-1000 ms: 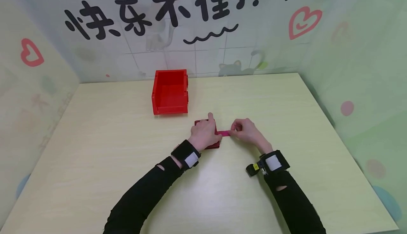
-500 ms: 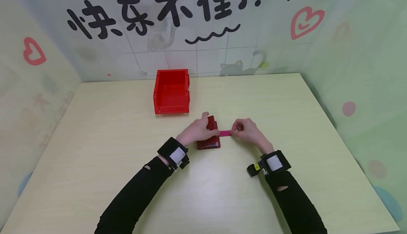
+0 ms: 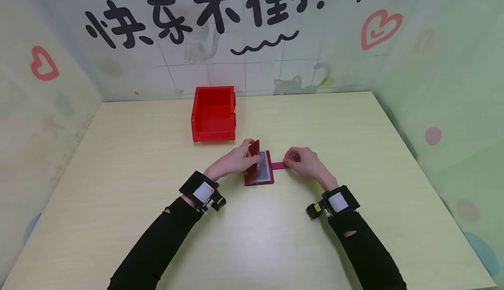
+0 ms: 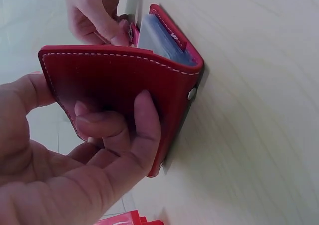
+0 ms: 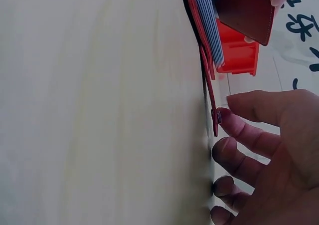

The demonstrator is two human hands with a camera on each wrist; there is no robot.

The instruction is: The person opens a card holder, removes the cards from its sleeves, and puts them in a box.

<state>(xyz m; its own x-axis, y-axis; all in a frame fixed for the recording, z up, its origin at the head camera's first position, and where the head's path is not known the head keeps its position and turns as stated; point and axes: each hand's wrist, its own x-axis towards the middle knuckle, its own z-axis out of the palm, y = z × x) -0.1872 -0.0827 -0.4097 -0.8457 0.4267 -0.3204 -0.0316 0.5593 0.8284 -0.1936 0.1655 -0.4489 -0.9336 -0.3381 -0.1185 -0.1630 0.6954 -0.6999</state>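
Observation:
A red leather card holder (image 3: 267, 179) with clear plastic sleeves (image 5: 209, 25) lies partly opened on the table. My left hand (image 3: 232, 162) grips its raised cover (image 4: 99, 73), thumb and fingers on opposite sides; the cover leans left off the sleeves. White stitching runs along the edge. A pink strap (image 3: 278, 165) sticks out to the right, with a metal snap (image 5: 218, 116) near its end. My right hand (image 3: 306, 163) rests at that end, its index fingertip touching the snap and its thumb apart from it, the other fingers loosely bent.
A red plastic bin (image 3: 214, 136) stands behind the card holder, slightly left, near the back wall. The pale wooden table (image 3: 138, 163) is bordered by printed panels at the back and both sides. A camera is strapped to each wrist.
My left hand has moved left and lifted the card holder's cover, uncovering the clear sleeves. The right hand has stayed at the strap's end.

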